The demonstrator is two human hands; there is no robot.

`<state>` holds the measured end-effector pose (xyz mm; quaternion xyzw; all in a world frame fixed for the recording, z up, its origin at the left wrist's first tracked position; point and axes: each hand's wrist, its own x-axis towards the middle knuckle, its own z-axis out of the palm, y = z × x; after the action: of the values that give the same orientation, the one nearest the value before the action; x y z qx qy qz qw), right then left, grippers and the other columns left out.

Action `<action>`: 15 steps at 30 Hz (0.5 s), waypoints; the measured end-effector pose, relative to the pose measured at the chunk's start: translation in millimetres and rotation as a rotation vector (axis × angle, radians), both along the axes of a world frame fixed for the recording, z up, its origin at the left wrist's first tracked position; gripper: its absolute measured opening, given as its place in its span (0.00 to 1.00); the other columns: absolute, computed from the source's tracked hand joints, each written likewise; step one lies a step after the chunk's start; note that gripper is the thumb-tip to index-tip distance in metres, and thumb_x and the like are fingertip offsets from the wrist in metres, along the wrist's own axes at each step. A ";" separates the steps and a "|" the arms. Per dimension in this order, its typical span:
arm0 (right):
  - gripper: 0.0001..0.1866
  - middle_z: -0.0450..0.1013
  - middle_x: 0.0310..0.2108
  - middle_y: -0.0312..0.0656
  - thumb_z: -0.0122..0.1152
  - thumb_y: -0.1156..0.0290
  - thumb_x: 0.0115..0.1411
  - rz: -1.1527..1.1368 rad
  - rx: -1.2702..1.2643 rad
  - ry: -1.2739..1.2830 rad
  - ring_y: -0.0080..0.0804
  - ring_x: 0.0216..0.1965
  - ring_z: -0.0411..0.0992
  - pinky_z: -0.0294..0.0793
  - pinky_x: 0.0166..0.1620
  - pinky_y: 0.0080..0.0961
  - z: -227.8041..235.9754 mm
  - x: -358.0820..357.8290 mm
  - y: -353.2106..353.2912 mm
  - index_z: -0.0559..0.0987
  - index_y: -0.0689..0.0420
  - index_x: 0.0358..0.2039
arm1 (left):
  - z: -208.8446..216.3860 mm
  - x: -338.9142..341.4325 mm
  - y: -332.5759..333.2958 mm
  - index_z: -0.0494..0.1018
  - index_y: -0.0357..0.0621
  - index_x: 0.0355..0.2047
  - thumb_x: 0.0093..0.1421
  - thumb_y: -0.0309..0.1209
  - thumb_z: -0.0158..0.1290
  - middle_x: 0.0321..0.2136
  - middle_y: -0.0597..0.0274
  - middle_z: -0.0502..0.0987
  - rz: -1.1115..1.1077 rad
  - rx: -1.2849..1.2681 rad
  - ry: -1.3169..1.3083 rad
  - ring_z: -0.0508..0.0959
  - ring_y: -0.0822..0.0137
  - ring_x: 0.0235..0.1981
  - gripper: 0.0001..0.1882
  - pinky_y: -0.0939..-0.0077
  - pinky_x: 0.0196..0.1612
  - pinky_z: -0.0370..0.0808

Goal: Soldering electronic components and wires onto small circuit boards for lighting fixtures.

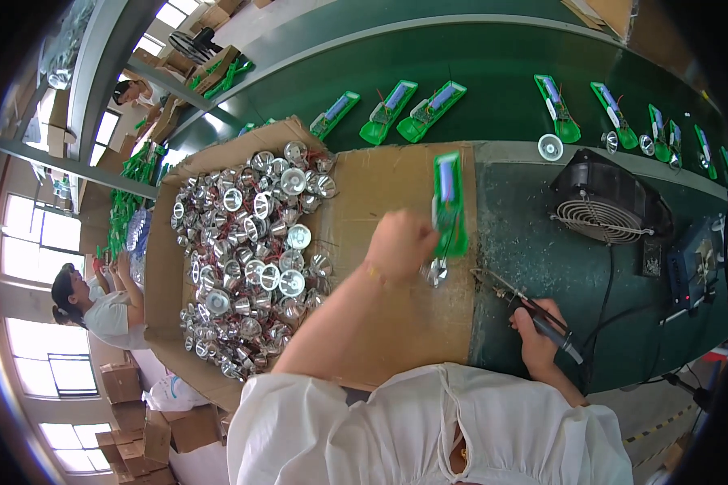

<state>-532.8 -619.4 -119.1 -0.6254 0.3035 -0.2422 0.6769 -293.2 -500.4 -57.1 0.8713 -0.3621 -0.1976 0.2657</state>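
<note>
My left hand (400,244) is closed, its fingers curled beside a green plastic housing (450,206) on the cardboard sheet. Inside the housing are a blue-lilac cylindrical cell and thin wires. Just below my left fingers is a small shiny reflector cup (437,273); what the fingers pinch, if anything, is hidden. In my right hand (535,335) is a soldering iron (554,330) with a dark handle, held over the green mat. Along with it run slim metal prongs (497,284) like tweezers, pointing up-left toward the housing.
At left stands an open cardboard box (163,267) full of shiny reflector cups (251,271). Several green housings (396,111) lie along the far bench (493,97). A black fan (611,198) and a soldering station (696,267) stand at right. Other people (97,299) work beyond the box.
</note>
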 end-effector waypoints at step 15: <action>0.10 0.71 0.20 0.37 0.64 0.73 0.47 0.105 -0.149 -0.003 0.18 0.19 0.67 0.67 0.24 0.16 -1.9 -4.5 -3.2 0.73 0.61 0.28 | -21.3 133.7 -90.6 0.53 0.51 0.57 0.51 0.40 0.52 0.40 0.49 0.67 -0.098 0.154 -0.369 0.70 0.48 0.41 0.34 0.63 0.43 0.68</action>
<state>-537.3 -622.6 -121.1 -0.6887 0.2505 -0.2293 0.6406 -159.6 -591.0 -78.4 0.8919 -0.4302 -0.0745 0.1176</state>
